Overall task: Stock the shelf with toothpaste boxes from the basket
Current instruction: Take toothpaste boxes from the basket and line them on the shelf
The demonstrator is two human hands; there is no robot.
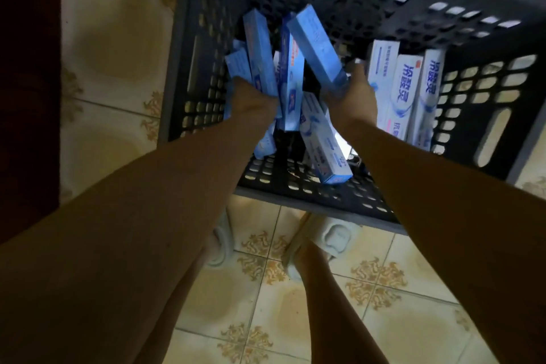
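Both hands point(257, 97) point(353, 97) reach into basket point(443, 18), gripping blue boxes point(316, 44).

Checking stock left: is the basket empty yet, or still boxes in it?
Not empty. The basket holds white boxes along its right side, and both hands grip blue boxes inside it.

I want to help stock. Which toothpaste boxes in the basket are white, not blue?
The three white toothpaste boxes side by side at the black basket's right wall, just beyond the right hand. The other boxes, in and around both hands, are blue.
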